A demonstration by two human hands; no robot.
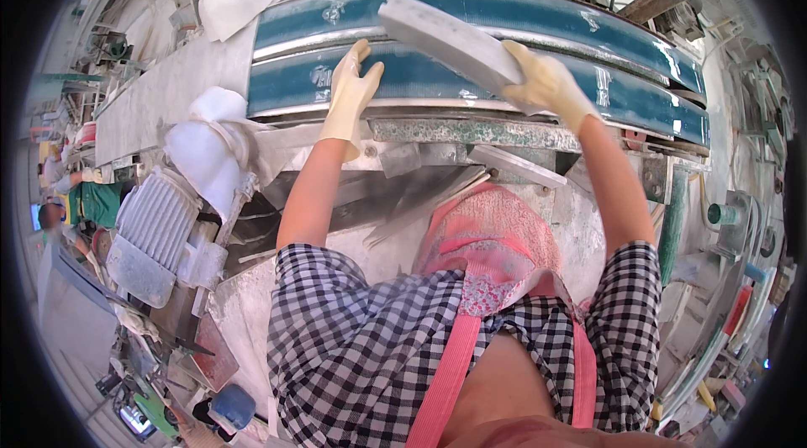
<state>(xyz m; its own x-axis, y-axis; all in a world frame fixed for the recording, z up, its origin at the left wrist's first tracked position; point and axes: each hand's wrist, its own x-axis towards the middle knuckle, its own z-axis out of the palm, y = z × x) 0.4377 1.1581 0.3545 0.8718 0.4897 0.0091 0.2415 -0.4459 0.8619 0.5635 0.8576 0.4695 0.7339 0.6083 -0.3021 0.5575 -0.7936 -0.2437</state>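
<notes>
In my right hand, gloved in pale cream rubber, is one end of a long light-grey bar-shaped block. The block slants up and left over two blue conveyor belts, its far end free of my hands. My right fingers wrap round its near end, thumb on the nearer side. My left hand, in a matching glove, is left of the block and over the nearer belt. Its fingers are apart and hold nothing. Whether the block touches the belts I cannot tell.
A grey ribbed motor and a white wrapped bundle stand at the left. A worn green-and-white rail runs along the conveyor's near side. Another person in green is at the far left. Machine frames crowd the right.
</notes>
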